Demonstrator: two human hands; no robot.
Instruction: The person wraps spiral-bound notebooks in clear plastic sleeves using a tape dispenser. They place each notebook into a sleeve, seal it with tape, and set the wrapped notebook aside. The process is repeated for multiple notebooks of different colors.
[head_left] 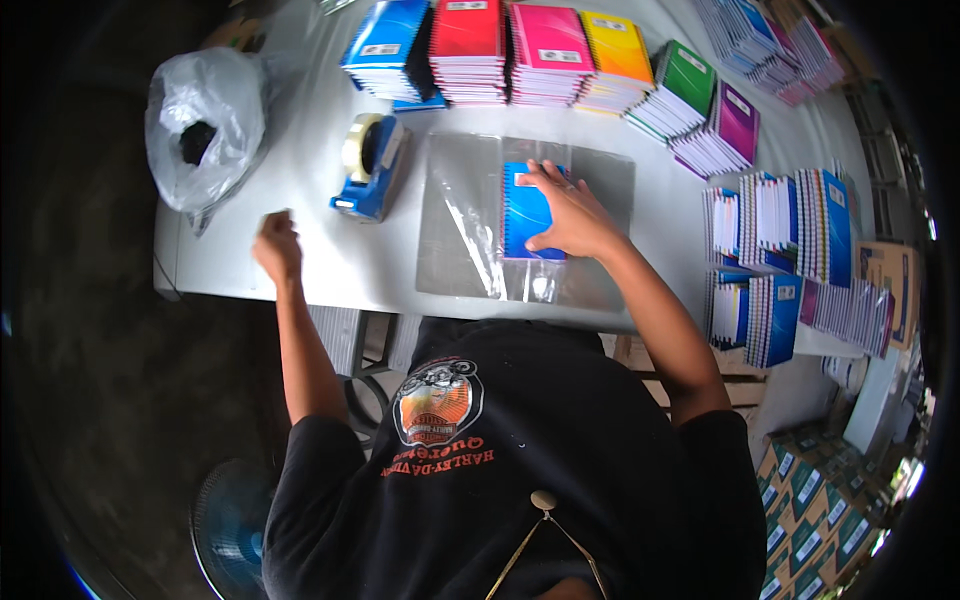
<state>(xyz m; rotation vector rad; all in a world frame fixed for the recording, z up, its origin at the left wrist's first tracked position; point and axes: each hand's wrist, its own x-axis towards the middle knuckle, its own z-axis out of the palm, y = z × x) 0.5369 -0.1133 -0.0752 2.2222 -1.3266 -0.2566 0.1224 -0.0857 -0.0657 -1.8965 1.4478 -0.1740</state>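
Note:
A blue spiral notebook lies on a stack of clear plastic sleeves in the middle of the white table. My right hand rests flat on the notebook, fingers spread, pressing it down. My left hand hovers over the table's left part with its fingers curled in; nothing shows in it. A blue tape dispenser stands between my left hand and the sleeves.
Stacks of spiral notebooks in blue, red, pink, yellow, green and purple line the far edge. More notebooks stand upright at the right. A white plastic bag sits at the far left. Boxes and a fan are on the floor.

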